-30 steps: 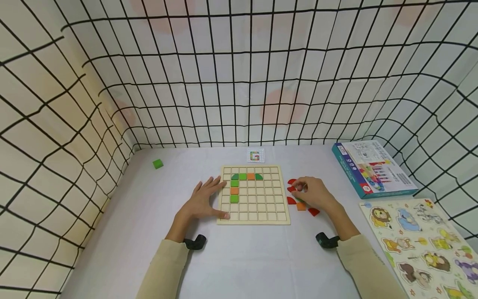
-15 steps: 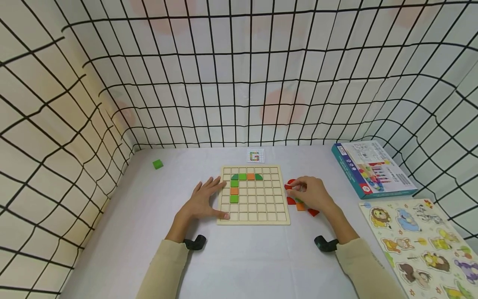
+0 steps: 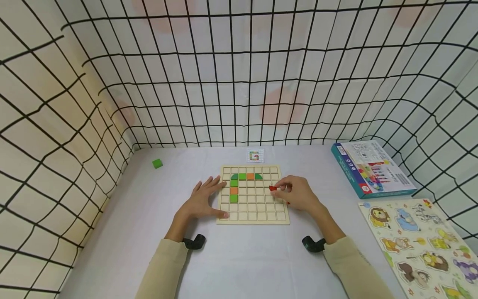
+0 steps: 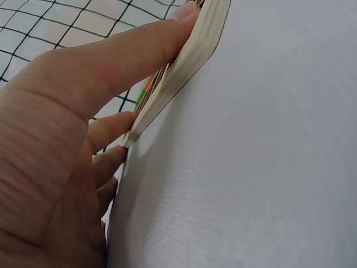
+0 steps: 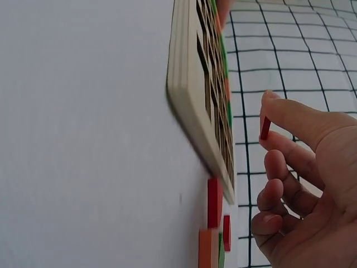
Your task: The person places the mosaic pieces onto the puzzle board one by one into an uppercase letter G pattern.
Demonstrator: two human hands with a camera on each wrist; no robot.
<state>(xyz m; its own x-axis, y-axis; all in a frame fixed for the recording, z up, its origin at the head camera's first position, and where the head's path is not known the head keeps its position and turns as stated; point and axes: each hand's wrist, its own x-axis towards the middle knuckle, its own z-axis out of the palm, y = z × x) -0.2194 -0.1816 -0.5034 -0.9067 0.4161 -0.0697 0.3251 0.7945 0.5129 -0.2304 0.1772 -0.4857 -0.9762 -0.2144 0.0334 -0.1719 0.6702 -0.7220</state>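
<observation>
At far left on the white bench [image 3: 246,261], one green block [image 3: 157,163], well apart from the other pieces. Next, the left hand [image 3: 203,201], fingers spread and thumb wide of the rest, touching the left edge and near-left corner of one wooden grid board [image 3: 261,209].

On the board, seven coloured pieces: three green squares [image 3: 234,182], two orange squares [image 3: 233,190] and two green quarter-rounds [image 3: 234,177]. Four in a crosswise row near the far edge, with a quarter-round at each end; three in a column running from the row's left end toward the near side. Just beyond the far edge, one small card [image 3: 255,155] printed with a coloured G.

Over the right part of the board, one red piece [image 3: 273,188], pinched between thumb and index finger of the right hand [image 3: 296,194], with the other fingers loosely curled. Long axis roughly left to right, free end pointing left, away from the hand; exact outline too small to tell. Edge-on and clear of the board in the right wrist view.

By the board's right edge, mostly hidden behind the hand from above, at least two loose red pieces [image 5: 215,202], one orange piece [image 5: 207,248] and one green piece [image 5: 221,252]. Farther right, one box [image 3: 374,168]; nearer, one sheet of animal pictures [image 3: 422,245].
</observation>
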